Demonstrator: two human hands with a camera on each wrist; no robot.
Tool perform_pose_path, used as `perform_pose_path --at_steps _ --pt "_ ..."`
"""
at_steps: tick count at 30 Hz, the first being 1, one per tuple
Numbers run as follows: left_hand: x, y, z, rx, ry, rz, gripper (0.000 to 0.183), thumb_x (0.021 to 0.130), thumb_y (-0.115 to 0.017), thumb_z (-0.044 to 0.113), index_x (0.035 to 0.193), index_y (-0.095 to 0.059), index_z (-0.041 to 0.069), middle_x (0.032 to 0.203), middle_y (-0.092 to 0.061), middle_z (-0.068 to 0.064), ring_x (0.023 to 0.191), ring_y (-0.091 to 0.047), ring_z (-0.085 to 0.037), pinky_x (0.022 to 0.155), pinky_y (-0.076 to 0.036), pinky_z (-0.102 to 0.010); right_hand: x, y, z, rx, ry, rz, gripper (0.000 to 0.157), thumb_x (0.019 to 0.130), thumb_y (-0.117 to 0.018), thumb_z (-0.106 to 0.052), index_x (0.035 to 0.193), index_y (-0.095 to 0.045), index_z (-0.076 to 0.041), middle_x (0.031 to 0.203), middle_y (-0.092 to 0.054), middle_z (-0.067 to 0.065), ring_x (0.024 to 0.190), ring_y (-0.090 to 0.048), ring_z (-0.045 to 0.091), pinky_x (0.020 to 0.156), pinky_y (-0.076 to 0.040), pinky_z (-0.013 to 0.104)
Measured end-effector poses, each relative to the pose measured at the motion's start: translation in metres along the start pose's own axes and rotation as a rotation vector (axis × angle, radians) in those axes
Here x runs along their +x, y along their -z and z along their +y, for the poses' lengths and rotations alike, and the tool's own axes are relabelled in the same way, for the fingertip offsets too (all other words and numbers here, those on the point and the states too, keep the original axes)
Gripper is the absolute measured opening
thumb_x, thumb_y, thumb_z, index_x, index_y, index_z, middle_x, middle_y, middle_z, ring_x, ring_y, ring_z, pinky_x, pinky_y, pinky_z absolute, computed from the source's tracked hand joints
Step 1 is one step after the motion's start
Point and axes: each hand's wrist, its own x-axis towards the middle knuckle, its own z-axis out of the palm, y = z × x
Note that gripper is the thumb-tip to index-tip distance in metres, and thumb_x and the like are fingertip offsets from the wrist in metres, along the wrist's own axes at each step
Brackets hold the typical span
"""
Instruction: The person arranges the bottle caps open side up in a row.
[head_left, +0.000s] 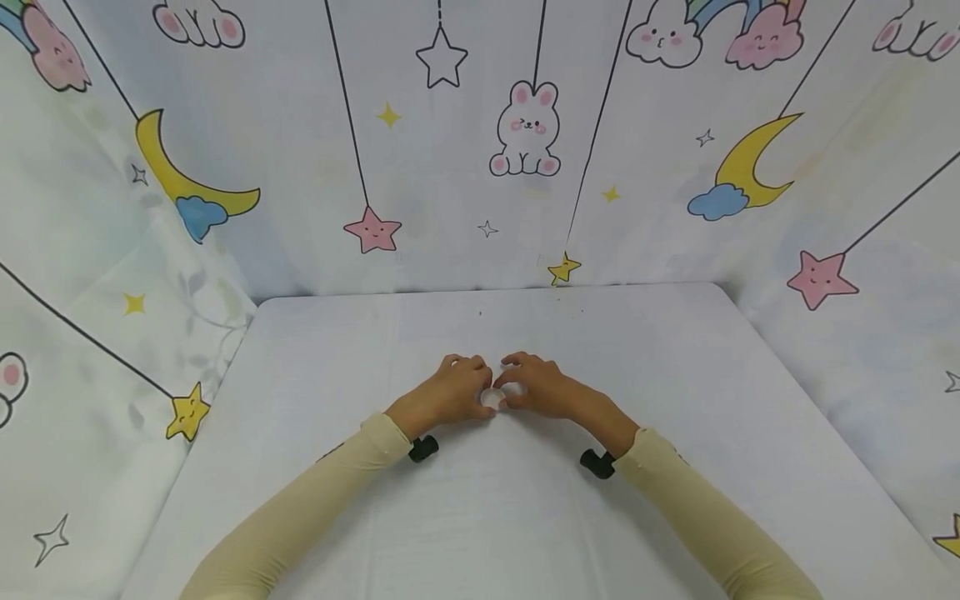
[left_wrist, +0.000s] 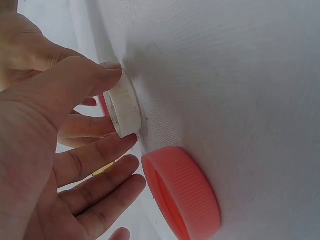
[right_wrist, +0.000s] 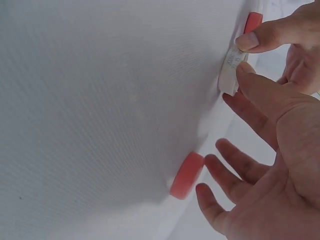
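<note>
A white bottle cap [head_left: 492, 399] lies on the white-covered table between both hands. Faint print marks its side [right_wrist: 230, 70] in the right wrist view. My left hand [head_left: 456, 392] holds it by thumb and index finger, the other fingers loosely spread. From the other side my right hand [head_left: 542, 387] has its thumb and index finger on the same cap. Beneath the left hand's fingers, a ribbed red bottle cap [left_wrist: 186, 195] stands out in the left wrist view. Another red cap [right_wrist: 187, 175] is close to the right hand's fingertips. Both red caps are hidden in the head view.
White cloth covers the table [head_left: 480, 517]. Behind it and at both sides hangs a printed curtain [head_left: 465, 167] with stars, moons and a rabbit. Dark wrist cameras [head_left: 597, 464] sit under the wrists, close to the tabletop.
</note>
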Motion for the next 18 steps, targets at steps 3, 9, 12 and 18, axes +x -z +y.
perform_pose_path --at_steps 3,9,12,18 --pt "-0.0006 0.0004 -0.0001 0.005 -0.004 0.001 0.038 0.092 -0.081 0.045 0.107 -0.069 0.012 0.112 -0.064 -0.003 0.118 -0.064 -0.027 0.116 -0.037 -0.054 -0.0001 0.0010 -0.0007 -0.003 -0.007 -0.004 0.030 0.098 -0.077 -0.031 0.125 -0.076 -0.020 0.154 -0.052 0.015 0.142 -0.050 0.039 0.108 -0.039 0.073" --pt "-0.0018 0.0009 -0.0004 0.019 -0.006 0.004 0.039 0.090 -0.082 0.046 0.106 -0.069 0.013 0.112 -0.064 -0.002 0.118 -0.063 -0.025 0.115 -0.038 -0.054 0.0000 0.0015 -0.0007 -0.010 0.010 -0.003 0.028 0.098 -0.078 -0.031 0.123 -0.077 -0.020 0.154 -0.053 0.015 0.144 -0.048 0.037 0.106 -0.042 0.068" --pt "-0.0022 0.0005 -0.0001 0.017 -0.002 -0.002 0.040 0.090 -0.083 0.046 0.108 -0.068 0.013 0.114 -0.064 -0.002 0.119 -0.063 -0.025 0.116 -0.037 -0.054 0.0000 0.0020 -0.0011 -0.016 0.011 -0.004 0.027 0.097 -0.078 -0.031 0.123 -0.077 -0.021 0.154 -0.053 0.015 0.144 -0.047 0.036 0.105 -0.042 0.068" --pt "-0.0016 -0.0015 0.0005 0.009 0.000 -0.006 0.045 0.090 -0.082 0.048 0.116 -0.068 0.013 0.119 -0.065 -0.004 0.121 -0.062 -0.027 0.117 -0.036 -0.054 -0.0003 0.0016 0.0000 -0.033 -0.007 -0.002 0.030 0.099 -0.076 -0.034 0.126 -0.076 -0.021 0.155 -0.053 0.014 0.145 -0.047 0.035 0.107 -0.042 0.067"
